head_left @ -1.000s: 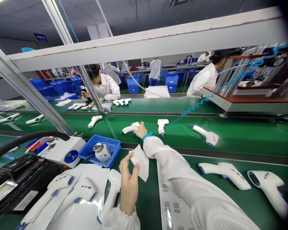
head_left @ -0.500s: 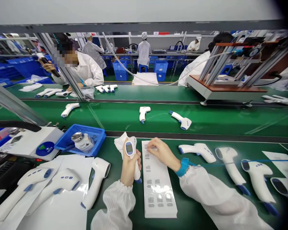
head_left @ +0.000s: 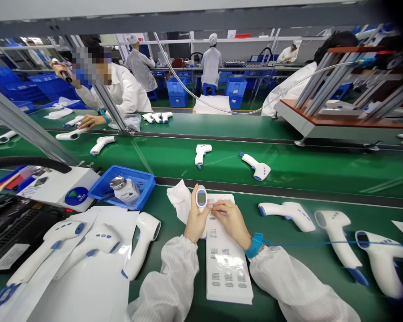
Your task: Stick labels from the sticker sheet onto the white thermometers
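Observation:
My left hand (head_left: 197, 221) is wrapped round a white infrared thermometer (head_left: 201, 197), its small grey screen turned towards me. Most of the handle is hidden behind the fingers. Beside it, my right hand (head_left: 231, 219) has its fingertips pinched together close to the left thumb and the thermometer. Whatever those fingertips hold is too small to make out. Under both hands lies a stack of label sheets (head_left: 229, 264) with small printed labels, several spots on it bare. A crumpled white cloth (head_left: 180, 200) rests just left of the left hand.
Several more thermometers lie around, such as one on the left (head_left: 143, 246) and one on the right (head_left: 289, 214). A blue tray (head_left: 146, 199) holds a metal-capped bottle. Beyond runs a green conveyor belt (head_left: 164, 156) with thermometers. A co-worker (head_left: 124, 89) sits across it.
My right hand's fingertips have come from the top of the label sheets to the thermometer. My left hand has brought the thermometer right, over the sheets' edge. The view has shifted slightly.

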`<state>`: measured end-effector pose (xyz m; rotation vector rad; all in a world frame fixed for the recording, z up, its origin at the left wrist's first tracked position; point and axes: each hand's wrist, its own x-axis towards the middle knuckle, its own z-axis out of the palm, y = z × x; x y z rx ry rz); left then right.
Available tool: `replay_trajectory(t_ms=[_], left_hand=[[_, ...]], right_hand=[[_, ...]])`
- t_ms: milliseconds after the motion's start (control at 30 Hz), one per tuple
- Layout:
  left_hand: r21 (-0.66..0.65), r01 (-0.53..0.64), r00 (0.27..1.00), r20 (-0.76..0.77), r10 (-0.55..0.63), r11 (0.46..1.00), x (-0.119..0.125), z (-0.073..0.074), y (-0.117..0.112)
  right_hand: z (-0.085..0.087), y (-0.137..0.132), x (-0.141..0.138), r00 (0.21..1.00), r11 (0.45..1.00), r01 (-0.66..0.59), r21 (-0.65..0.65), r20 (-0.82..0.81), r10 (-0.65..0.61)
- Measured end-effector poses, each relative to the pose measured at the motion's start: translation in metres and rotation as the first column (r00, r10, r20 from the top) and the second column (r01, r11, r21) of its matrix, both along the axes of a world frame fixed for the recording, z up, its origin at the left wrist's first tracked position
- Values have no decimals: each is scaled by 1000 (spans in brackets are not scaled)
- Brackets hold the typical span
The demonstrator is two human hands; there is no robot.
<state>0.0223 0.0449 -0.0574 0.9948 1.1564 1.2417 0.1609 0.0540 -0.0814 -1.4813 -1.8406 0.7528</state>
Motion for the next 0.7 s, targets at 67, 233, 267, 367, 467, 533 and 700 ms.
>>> replay_trajectory(t_ms=[67, 233, 267, 367, 467, 533, 700], left_hand=[[37, 39, 999, 7, -39, 999, 0, -1, -1], [44, 46, 999, -13, -45, 998, -1, -2, 0], [44, 45, 999, -19, -44, 998, -1, -2, 2], [71, 9, 999, -46, -6, 997, 4, 1, 4], [-40, -23, 1000, 18, 24, 999, 1, 22, -8], [-164, -58, 993, 91, 73, 985, -19, 47, -28], [39, -765, 640, -58, 766, 643, -148, 98, -115]], right_hand=[[4, 4, -2, 1000, 1000, 0, -25, 11, 1], [21, -2, -3, 994, 993, -108, -53, -13, 108], [27, -8, -2, 985, 982, -171, -75, -50, 168], [54, -28, 7, 905, 888, -399, -226, -252, 342], [84, -45, 18, 815, 746, -552, -372, -428, 389], [97, -51, 27, 812, 718, -561, -412, -445, 379], [87, -56, 55, 886, 787, -459, -412, -274, 374]])
